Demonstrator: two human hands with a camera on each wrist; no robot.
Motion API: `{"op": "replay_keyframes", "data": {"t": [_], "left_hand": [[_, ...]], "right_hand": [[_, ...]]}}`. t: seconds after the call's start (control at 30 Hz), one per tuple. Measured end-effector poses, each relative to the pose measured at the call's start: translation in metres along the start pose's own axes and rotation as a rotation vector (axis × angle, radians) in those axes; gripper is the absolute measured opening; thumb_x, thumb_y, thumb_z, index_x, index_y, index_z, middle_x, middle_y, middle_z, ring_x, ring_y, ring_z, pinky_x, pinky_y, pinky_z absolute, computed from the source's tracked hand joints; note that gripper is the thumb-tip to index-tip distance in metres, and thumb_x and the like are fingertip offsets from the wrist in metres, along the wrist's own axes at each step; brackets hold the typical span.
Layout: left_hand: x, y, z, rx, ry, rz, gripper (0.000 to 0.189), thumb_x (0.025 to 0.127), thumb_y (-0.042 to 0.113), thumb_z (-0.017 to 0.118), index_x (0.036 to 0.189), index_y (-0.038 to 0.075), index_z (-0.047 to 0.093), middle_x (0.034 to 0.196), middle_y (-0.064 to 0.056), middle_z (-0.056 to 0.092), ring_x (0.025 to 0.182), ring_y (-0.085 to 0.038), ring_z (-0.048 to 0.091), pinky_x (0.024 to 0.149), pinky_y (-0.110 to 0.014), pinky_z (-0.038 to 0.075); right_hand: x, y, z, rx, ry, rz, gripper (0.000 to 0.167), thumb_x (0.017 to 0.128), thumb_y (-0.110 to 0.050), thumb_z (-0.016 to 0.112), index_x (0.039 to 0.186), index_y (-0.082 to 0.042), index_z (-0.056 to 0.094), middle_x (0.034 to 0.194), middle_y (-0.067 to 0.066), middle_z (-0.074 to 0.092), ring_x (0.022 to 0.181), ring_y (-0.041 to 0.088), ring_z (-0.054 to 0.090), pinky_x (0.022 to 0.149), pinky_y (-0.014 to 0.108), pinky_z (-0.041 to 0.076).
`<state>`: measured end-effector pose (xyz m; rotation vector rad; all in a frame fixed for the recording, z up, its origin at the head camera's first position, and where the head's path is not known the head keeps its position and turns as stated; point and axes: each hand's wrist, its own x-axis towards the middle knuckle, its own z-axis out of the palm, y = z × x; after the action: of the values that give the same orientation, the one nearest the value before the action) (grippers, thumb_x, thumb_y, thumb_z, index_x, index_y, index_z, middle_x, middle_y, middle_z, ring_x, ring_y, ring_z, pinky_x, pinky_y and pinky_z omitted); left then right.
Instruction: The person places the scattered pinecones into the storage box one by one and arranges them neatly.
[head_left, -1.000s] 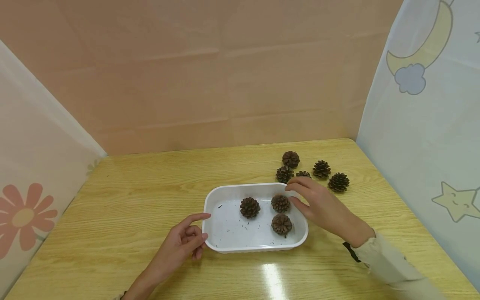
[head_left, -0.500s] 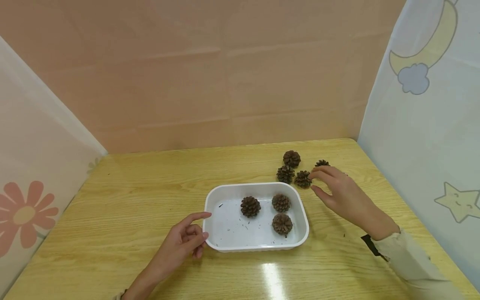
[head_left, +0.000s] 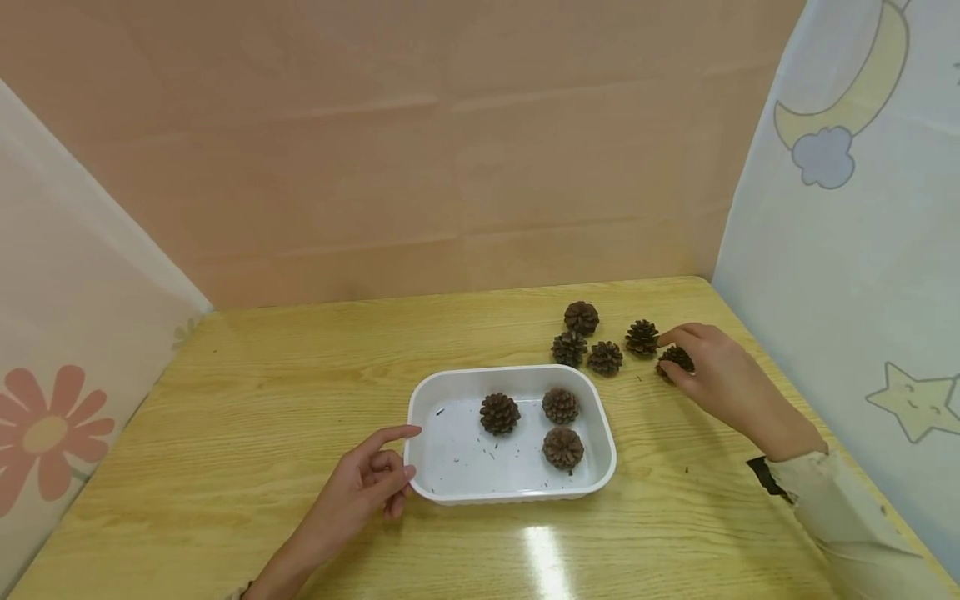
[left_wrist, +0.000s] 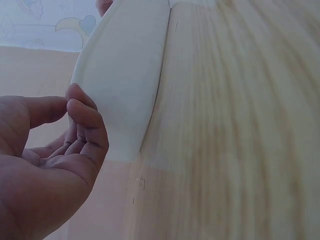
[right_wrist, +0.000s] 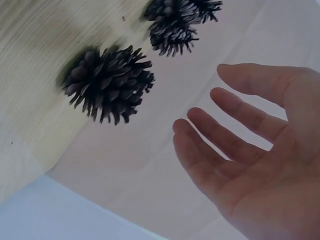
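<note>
A white plastic tray [head_left: 457, 475] sits on the wooden table, with three brown pine cones inside; the leftmost pine cone [head_left: 499, 414] stands apart from the other two. My left hand [head_left: 358, 487] holds the tray's left rim between thumb and fingers; the left wrist view shows the fingertips [left_wrist: 80, 107] at the rim. My right hand [head_left: 727, 385] hovers at the right, its fingers parted around the rightmost pine cone [head_left: 677, 360]. In the right wrist view its spread fingers [right_wrist: 225, 137] stand apart from a pine cone [right_wrist: 110, 82], the palm bare.
Several more pine cones lie behind the tray's right end, among them one at the back [head_left: 581, 317] and one beside my right fingers [head_left: 642, 337]. Small dark flakes dot the tray floor. Fabric walls, including a peach one [head_left: 442, 167], enclose the table.
My right hand has moved rightward from above the tray's right end, past the middle pine cones, to the rightmost one. The left hand and the tray have stayed put.
</note>
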<state>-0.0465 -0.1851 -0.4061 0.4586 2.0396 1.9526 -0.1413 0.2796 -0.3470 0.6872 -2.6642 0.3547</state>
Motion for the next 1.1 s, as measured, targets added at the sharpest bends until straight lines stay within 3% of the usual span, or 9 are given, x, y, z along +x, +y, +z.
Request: {"op": "replay_keyframes", "data": {"t": [0.27, 0.57, 0.73, 1.1], "left_hand": [[0.000, -0.001, 0.000, 0.020, 0.000, 0.009, 0.050, 0.100, 0.008, 0.060, 0.143, -0.006, 0.040, 0.081, -0.021, 0.058, 0.059, -0.012, 0.058, 0.050, -0.029, 0.051], [0.000, -0.002, 0.000, 0.024, -0.009, 0.040, 0.049, 0.100, 0.007, 0.059, 0.143, -0.007, 0.039, 0.080, -0.022, 0.058, 0.058, -0.012, 0.058, 0.049, -0.028, 0.050], [0.001, -0.003, 0.000, 0.025, -0.007, 0.040, 0.049, 0.101, 0.007, 0.058, 0.144, -0.007, 0.039, 0.081, -0.025, 0.058, 0.058, -0.011, 0.058, 0.049, -0.027, 0.051], [0.000, -0.002, 0.001, 0.021, -0.004, 0.029, 0.049, 0.101, 0.008, 0.058, 0.144, -0.006, 0.039, 0.078, -0.020, 0.057, 0.056, -0.010, 0.055, 0.049, -0.025, 0.049]], "right_hand": [[-0.005, 0.020, 0.003, -0.017, -0.072, 0.053, 0.027, 0.082, 0.000, 0.075, 0.106, 0.004, 0.066, 0.102, 0.024, 0.066, 0.090, 0.043, 0.063, 0.072, 0.056, 0.051], [-0.007, 0.027, 0.007, 0.006, -0.145, 0.129, 0.031, 0.086, -0.002, 0.074, 0.113, 0.006, 0.063, 0.110, 0.030, 0.063, 0.093, 0.046, 0.062, 0.077, 0.058, 0.050], [-0.007, 0.029, 0.009, 0.002, -0.188, 0.146, 0.029, 0.087, -0.002, 0.073, 0.112, 0.007, 0.063, 0.106, 0.029, 0.063, 0.088, 0.044, 0.063, 0.074, 0.057, 0.051], [-0.006, 0.029, 0.014, -0.004, -0.187, 0.157, 0.025, 0.086, 0.002, 0.072, 0.109, 0.008, 0.063, 0.103, 0.030, 0.061, 0.084, 0.043, 0.063, 0.070, 0.055, 0.052]]}}
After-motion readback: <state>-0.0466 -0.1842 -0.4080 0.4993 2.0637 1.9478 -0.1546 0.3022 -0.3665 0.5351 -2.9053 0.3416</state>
